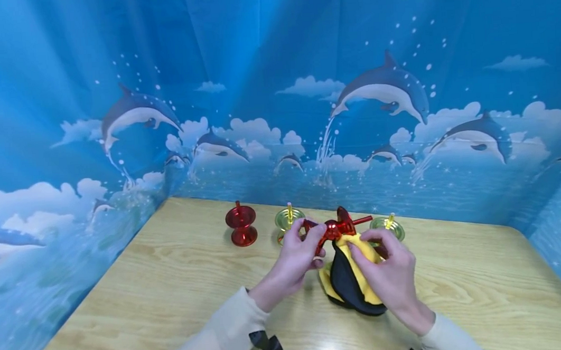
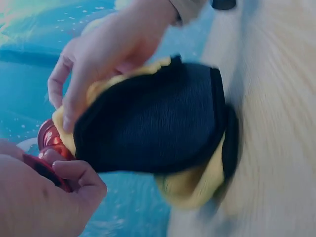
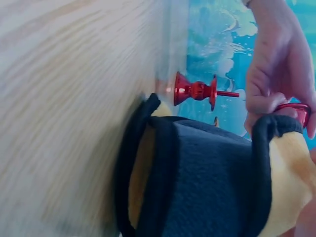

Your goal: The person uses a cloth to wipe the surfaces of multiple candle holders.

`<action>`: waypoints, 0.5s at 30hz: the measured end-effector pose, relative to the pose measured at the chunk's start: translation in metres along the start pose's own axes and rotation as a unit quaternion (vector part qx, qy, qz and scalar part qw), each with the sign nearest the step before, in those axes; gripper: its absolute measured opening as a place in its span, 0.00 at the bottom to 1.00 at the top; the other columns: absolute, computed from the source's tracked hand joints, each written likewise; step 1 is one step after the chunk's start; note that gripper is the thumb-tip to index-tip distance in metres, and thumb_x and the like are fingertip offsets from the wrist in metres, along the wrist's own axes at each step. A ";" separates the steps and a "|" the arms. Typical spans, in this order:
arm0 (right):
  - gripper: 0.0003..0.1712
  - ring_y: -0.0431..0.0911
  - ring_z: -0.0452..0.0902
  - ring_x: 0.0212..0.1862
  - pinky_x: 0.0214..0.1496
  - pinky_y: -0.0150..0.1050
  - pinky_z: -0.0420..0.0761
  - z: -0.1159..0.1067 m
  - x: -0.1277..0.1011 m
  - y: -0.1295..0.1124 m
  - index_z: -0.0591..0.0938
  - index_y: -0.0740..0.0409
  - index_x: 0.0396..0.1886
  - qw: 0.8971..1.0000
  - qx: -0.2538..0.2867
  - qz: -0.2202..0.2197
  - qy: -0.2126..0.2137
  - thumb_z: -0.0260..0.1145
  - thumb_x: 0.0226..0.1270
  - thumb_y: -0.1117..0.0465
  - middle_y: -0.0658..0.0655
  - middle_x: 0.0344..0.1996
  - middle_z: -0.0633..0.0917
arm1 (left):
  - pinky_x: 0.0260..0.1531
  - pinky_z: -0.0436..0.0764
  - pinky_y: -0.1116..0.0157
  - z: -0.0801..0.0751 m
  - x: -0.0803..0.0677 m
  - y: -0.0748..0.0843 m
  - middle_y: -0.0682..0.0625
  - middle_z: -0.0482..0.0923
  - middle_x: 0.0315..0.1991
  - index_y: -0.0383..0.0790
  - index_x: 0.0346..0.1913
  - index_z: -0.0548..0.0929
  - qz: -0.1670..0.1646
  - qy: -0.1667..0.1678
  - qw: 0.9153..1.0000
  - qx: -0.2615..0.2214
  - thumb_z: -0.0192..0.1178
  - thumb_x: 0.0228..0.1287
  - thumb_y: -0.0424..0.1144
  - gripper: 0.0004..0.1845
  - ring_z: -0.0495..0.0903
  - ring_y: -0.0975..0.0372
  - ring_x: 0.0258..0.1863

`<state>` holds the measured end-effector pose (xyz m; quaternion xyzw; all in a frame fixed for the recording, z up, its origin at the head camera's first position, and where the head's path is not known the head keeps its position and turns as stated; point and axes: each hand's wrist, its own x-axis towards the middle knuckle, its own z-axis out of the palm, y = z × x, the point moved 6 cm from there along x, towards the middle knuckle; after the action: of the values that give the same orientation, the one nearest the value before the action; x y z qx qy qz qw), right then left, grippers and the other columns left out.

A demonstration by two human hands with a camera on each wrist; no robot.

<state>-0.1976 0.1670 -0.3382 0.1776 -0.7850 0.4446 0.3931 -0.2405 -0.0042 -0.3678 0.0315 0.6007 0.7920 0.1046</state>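
On the far left of the table (image 1: 162, 287), a red spool-shaped top (image 1: 241, 225) stands upright by itself, and just right of it sits a green one (image 1: 289, 217) with a yellow stem. Next comes your left hand (image 1: 298, 253), raised above the table with its fingers curled around a second red metal top (image 1: 336, 228), which you hold tilted in mid-air near the middle. It looks hard, glossy and likely slippery, so the narrow waist seems the surest place to pinch it. Against it your right hand (image 1: 389, 275) bunches a yellow and black cloth (image 1: 350, 277), fingers bent over the yellow edge; the cloth is soft and limp, and it drapes down to the table. Beyond your right hand stands another green top (image 1: 388, 225).
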 end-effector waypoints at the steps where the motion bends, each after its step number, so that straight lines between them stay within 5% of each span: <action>1: 0.17 0.26 0.79 0.36 0.40 0.18 0.80 -0.001 0.001 0.000 0.83 0.63 0.35 1.000 0.004 0.011 -0.002 0.80 0.46 0.76 0.55 0.31 0.86 | 0.21 0.73 0.70 -0.001 0.000 0.002 0.50 0.75 0.37 0.41 0.54 0.70 0.023 -0.004 0.999 0.031 0.61 0.74 0.43 0.15 0.74 0.62 0.24; 4: 0.16 0.24 0.81 0.36 0.42 0.19 0.81 -0.005 0.004 -0.001 0.82 0.63 0.34 0.999 0.017 0.028 0.002 0.79 0.48 0.76 0.55 0.31 0.85 | 0.23 0.75 0.69 0.000 -0.003 0.012 0.49 0.74 0.36 0.42 0.54 0.72 0.112 -0.021 0.982 0.151 0.64 0.71 0.41 0.16 0.74 0.60 0.26; 6: 0.16 0.25 0.82 0.36 0.41 0.20 0.82 -0.007 0.006 -0.001 0.82 0.64 0.35 0.999 0.029 0.043 0.003 0.79 0.49 0.76 0.54 0.32 0.85 | 0.27 0.76 0.69 0.001 -0.005 0.019 0.49 0.75 0.38 0.41 0.55 0.72 0.180 -0.031 0.953 0.242 0.65 0.69 0.41 0.18 0.75 0.61 0.28; 8: 0.14 0.27 0.84 0.36 0.40 0.20 0.82 -0.009 0.008 0.000 0.83 0.63 0.35 0.997 0.037 0.063 0.004 0.78 0.51 0.75 0.52 0.32 0.85 | 0.31 0.78 0.72 0.005 -0.008 0.026 0.48 0.77 0.41 0.40 0.55 0.73 0.249 -0.044 0.909 0.332 0.67 0.65 0.41 0.20 0.76 0.63 0.33; 12: 0.12 0.31 0.85 0.36 0.36 0.22 0.82 -0.012 0.010 0.004 0.84 0.61 0.35 0.990 0.052 0.130 -0.001 0.78 0.54 0.73 0.46 0.33 0.84 | 0.40 0.82 0.77 0.011 -0.016 0.033 0.49 0.76 0.50 0.42 0.57 0.74 0.347 -0.085 0.807 0.470 0.69 0.61 0.40 0.23 0.79 0.64 0.44; 13: 0.12 0.33 0.85 0.36 0.36 0.23 0.82 -0.013 0.010 0.005 0.84 0.60 0.35 0.988 0.055 0.147 -0.003 0.78 0.54 0.72 0.45 0.33 0.84 | 0.41 0.82 0.77 0.011 -0.017 0.033 0.49 0.75 0.51 0.43 0.57 0.74 0.362 -0.099 0.788 0.488 0.69 0.61 0.39 0.23 0.80 0.64 0.45; 15: 0.11 0.34 0.85 0.36 0.35 0.24 0.82 -0.014 0.010 0.006 0.84 0.59 0.36 0.984 0.054 0.172 -0.008 0.78 0.56 0.71 0.43 0.33 0.84 | 0.41 0.82 0.78 0.011 -0.019 0.035 0.50 0.74 0.52 0.45 0.58 0.74 0.377 -0.123 0.764 0.508 0.69 0.60 0.37 0.24 0.80 0.64 0.46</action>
<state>-0.2018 0.1829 -0.3296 0.0642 -0.7819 0.5458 0.2944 -0.2250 -0.0066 -0.3298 0.4013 0.8369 0.3356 -0.1610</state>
